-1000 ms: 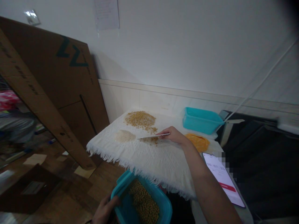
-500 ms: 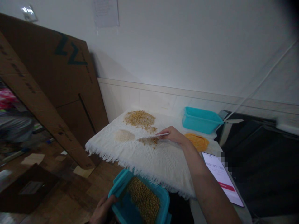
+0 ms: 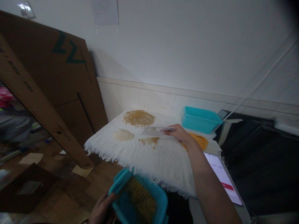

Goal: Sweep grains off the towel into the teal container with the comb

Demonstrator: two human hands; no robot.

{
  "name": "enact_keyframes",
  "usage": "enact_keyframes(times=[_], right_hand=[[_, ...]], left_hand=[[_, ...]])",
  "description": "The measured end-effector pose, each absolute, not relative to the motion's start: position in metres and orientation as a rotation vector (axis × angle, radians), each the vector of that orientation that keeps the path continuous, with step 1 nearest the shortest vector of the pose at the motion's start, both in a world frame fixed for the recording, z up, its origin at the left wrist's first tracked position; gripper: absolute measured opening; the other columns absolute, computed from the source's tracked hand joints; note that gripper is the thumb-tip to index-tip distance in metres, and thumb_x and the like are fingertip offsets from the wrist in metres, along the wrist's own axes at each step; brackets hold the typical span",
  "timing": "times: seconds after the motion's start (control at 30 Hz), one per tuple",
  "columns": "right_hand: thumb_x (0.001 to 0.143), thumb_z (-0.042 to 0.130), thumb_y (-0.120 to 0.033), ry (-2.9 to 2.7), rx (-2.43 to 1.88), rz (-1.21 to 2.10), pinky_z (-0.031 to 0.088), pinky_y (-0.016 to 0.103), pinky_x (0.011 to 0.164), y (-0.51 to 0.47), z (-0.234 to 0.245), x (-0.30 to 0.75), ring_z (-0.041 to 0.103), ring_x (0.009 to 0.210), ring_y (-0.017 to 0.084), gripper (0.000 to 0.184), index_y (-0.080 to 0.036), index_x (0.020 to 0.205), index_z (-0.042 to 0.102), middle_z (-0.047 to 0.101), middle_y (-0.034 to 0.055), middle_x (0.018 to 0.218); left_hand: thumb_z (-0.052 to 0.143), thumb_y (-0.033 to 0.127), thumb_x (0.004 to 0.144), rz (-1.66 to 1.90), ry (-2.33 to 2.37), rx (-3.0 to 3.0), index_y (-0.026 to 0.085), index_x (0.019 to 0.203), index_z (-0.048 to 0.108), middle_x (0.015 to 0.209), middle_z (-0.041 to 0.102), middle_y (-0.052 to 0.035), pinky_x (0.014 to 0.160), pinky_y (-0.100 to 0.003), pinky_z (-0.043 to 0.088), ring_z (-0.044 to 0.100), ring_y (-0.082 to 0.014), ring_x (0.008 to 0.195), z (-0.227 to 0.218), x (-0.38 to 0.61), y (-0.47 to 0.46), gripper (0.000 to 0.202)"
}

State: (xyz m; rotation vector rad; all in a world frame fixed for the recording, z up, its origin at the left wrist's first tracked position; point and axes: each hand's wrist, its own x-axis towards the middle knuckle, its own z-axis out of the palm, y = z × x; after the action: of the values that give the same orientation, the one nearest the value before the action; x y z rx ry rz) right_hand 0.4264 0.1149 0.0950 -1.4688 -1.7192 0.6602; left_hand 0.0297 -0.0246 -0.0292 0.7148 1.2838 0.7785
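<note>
My right hand [image 3: 178, 132] is closed on a flat white plastic scraper [image 3: 156, 131] with a ridged handle, held over the cloth. Just below its blade lies a small scatter of soybeans [image 3: 150, 142]. A larger pile of soybeans [image 3: 139, 117] spreads behind, towards the wall. To the left is a heap of rice-like white grains [image 3: 123, 135]. Below the table's front edge, my left hand [image 3: 102, 207] grips the rim of a teal plastic bin [image 3: 163, 199], which is tilted. Soybeans [image 3: 143, 200] cover part of its bottom.
White fringed cloth [image 3: 173, 168] covers the table. At the back right stands a second teal bin [image 3: 202, 120], with an orange cloth [image 3: 200, 141] near it. A phone [image 3: 223, 177] lies at the right edge. A large cardboard box [image 3: 67, 81] stands on the left.
My right hand has moved the scraper slightly back towards the wall and turned it, so its flat face shows. The small scatter of soybeans is now more exposed. The held bin has barely shifted.
</note>
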Motion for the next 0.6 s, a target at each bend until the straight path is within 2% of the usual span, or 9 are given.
enact_keyframes(times=[0.1,0.23,0.4,0.6], right_hand=[[0.066,0.078,-0.06,-1.665,-1.476,0.735,0.046,0.028,0.055,0.113,0.093,0.435,0.062,0.059,0.019,0.048,-0.014,0.08,0.082,0.072,0.002,0.063],[0.067,0.077,-0.059,-1.591,-1.468,0.75,0.047,0.028,0.058,0.114,0.093,0.439,0.062,0.061,0.018,0.048,-0.015,0.087,0.082,0.073,0.0004,0.068],[0.06,0.081,-0.055,-1.595,-1.481,0.788,0.049,0.029,0.057,0.112,0.097,0.436,0.062,0.056,0.018,0.041,-0.017,0.076,0.081,0.072,-0.0015,0.061],[0.064,0.08,-0.038,-1.64,-1.459,0.804,0.059,0.041,0.077,0.099,0.1,0.426,0.074,0.075,0.024,0.027,-0.025,0.087,0.083,0.082,0.0009,0.085]], left_hand=[[0.079,0.047,0.063,0.782,1.28,0.697,0.022,0.061,0.058,0.032,0.05,0.0051,0.03,-0.014,0.02,0.035,-0.0039,0.023,-0.022,0.033,-0.024,0.033],[0.076,0.045,0.063,0.773,1.267,0.703,0.021,0.058,0.058,0.032,0.052,0.0031,0.028,-0.015,0.018,0.034,-0.004,0.021,-0.026,0.034,-0.022,0.03],[0.074,0.044,0.064,0.821,1.273,0.719,0.02,0.059,0.06,0.033,0.054,0.0023,0.028,-0.014,0.017,0.035,-0.0037,0.02,-0.032,0.032,-0.023,0.029],[0.077,0.041,0.062,0.826,1.253,0.656,0.021,0.058,0.058,0.031,0.049,0.005,0.026,-0.016,0.018,0.035,-0.0053,0.021,-0.032,0.032,-0.02,0.028]])
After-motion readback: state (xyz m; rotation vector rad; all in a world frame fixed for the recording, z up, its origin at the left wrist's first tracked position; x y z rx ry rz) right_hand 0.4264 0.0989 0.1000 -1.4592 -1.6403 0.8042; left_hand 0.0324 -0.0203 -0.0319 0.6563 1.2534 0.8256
